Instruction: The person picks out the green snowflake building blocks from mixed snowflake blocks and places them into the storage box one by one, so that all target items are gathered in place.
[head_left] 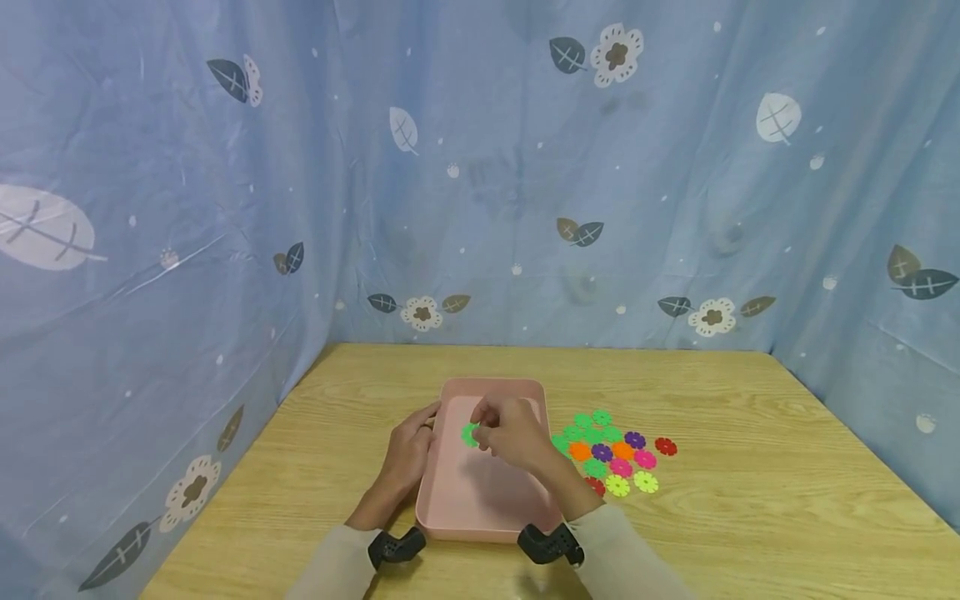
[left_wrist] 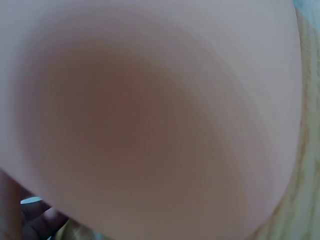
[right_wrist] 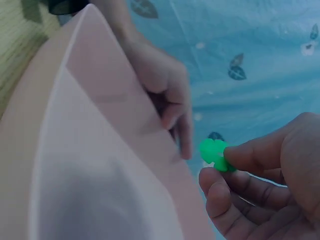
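A shallow pink plastic tray (head_left: 491,508) lies on the table. Over its inside, the thumb and fingers of my right hand (head_left: 513,429) pinch a green notched plastic disc (right_wrist: 213,151). A second green edge shows under it in the right wrist view; I cannot tell whether this is one disc or two. My left hand (head_left: 408,446), with a ring on one finger, rests against the outside of the tray's left wall. In the right wrist view that left hand (right_wrist: 162,75) lies along the rim. The tray's blurred wall (left_wrist: 225,75) fills most of the left wrist view.
Right of the tray, several loose discs lie on the wooden table (head_left: 750,467): green (head_left: 602,417), orange (head_left: 623,450), purple (head_left: 635,439), pink (head_left: 645,459), yellow (head_left: 646,482) and red (head_left: 666,447). A blue patterned curtain (head_left: 510,167) surrounds the table's back and sides.
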